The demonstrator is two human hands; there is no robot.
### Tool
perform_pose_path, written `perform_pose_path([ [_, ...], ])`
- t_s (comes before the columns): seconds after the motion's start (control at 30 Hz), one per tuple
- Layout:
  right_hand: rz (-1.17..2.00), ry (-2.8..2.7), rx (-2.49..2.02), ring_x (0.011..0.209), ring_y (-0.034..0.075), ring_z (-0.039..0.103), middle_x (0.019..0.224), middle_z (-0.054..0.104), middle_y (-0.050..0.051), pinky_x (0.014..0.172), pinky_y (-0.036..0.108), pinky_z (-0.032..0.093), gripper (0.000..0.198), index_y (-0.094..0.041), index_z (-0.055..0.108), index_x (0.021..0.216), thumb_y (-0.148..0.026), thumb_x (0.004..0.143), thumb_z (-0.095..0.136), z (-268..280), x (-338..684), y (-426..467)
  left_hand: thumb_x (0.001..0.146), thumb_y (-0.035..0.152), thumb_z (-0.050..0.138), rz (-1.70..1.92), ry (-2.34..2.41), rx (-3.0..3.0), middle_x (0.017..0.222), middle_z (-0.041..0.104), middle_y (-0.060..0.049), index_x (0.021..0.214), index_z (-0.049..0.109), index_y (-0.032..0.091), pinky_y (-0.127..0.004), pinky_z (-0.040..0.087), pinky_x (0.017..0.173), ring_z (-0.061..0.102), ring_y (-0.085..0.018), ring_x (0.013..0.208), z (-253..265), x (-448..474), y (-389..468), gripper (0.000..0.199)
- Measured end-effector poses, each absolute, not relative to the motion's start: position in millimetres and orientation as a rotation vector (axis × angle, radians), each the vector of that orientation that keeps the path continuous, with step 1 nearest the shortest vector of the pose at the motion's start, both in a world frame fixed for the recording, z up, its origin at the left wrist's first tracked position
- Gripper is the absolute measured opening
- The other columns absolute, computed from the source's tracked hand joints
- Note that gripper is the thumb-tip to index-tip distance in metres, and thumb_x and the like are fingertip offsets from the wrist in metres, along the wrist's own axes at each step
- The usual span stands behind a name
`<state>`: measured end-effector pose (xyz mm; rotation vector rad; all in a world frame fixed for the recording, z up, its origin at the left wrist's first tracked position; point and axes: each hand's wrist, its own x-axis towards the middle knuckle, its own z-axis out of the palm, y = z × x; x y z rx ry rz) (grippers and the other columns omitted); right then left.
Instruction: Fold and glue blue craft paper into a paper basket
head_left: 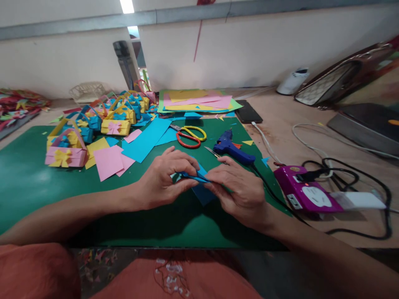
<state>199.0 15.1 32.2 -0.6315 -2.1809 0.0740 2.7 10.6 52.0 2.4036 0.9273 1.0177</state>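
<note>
Between my two hands is a piece of folded blue paper (202,175), held above the green mat (134,224). My left hand (170,176) pinches its left end between thumb and fingers. On the other end, my right hand (238,189) grips with thumb and fingertips. The fingers cover much of the paper, so its full shape is hidden. Below the hands a darker blue patch of paper (203,196) shows. Just beyond lie scissors (189,137) with red and yellow handles, a craft knife (212,151) and a blue glue gun (232,148).
Several small paper baskets with bows (115,126) stand at the back left. Pink sheets (109,162) and blue strips (148,139) lie nearby. Stacked coloured paper (199,99), a phone (248,112), and a purple power strip (307,191) with trailing cables occupy the back and right.
</note>
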Motion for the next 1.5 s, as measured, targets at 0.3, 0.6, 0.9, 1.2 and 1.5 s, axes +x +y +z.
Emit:
perform_pose_path([
  [0.3,0.104,-2.19,-0.64,0.06,0.012,0.058,0.066,0.063,0.0,0.081,0.036,0.045,0.004,-0.02,0.055,0.08,-0.016,0.081,0.056,32.6,198.2,16.7,0.08,0.015,0.062,1.127,0.857,2.454,0.084,0.068,-0.002,0.076,0.06,0.017,-0.042,0.031,0.097,0.061,-0.012,0.079,49.6,2.6,11.2,0.005],
  [0.6,0.144,-2.174,-0.673,0.06,0.011,0.057,0.066,0.062,-0.002,0.08,0.036,0.045,0.004,-0.02,0.056,0.079,-0.017,0.082,0.055,33.5,197.9,15.7,0.079,0.023,0.063,1.095,0.93,2.401,0.078,0.068,-0.003,0.065,0.059,0.014,-0.035,0.038,0.079,0.059,-0.013,0.069,47.3,4.8,12.1,0.017],
  [0.9,0.118,-2.17,-0.652,0.06,0.011,0.057,0.066,0.063,-0.001,0.081,0.036,0.045,0.003,-0.018,0.056,0.08,-0.017,0.082,0.056,31.7,198.9,14.5,0.076,0.024,0.066,1.087,0.986,2.147,0.081,0.071,-0.003,0.07,0.066,0.017,-0.037,0.039,0.086,0.063,-0.015,0.075,44.6,5.5,12.5,0.009],
  [1.2,0.133,-2.168,-0.652,0.06,0.011,0.057,0.067,0.064,-0.001,0.08,0.036,0.045,0.003,-0.019,0.056,0.081,-0.017,0.082,0.056,31.9,198.5,15.9,0.08,0.028,0.062,1.16,0.929,2.311,0.078,0.071,-0.003,0.073,0.064,0.018,-0.044,0.033,0.094,0.063,-0.015,0.073,39.3,3.4,13.1,0.012],
  [1.5,0.141,-2.174,-0.647,0.061,0.011,0.058,0.068,0.064,-0.001,0.081,0.036,0.045,0.004,-0.019,0.057,0.082,-0.016,0.083,0.054,32.7,199.0,15.3,0.08,0.022,0.062,1.272,0.86,2.391,0.071,0.069,-0.001,0.073,0.061,0.016,-0.044,0.032,0.099,0.062,-0.013,0.071,37.7,5.5,12.4,0.01],
])
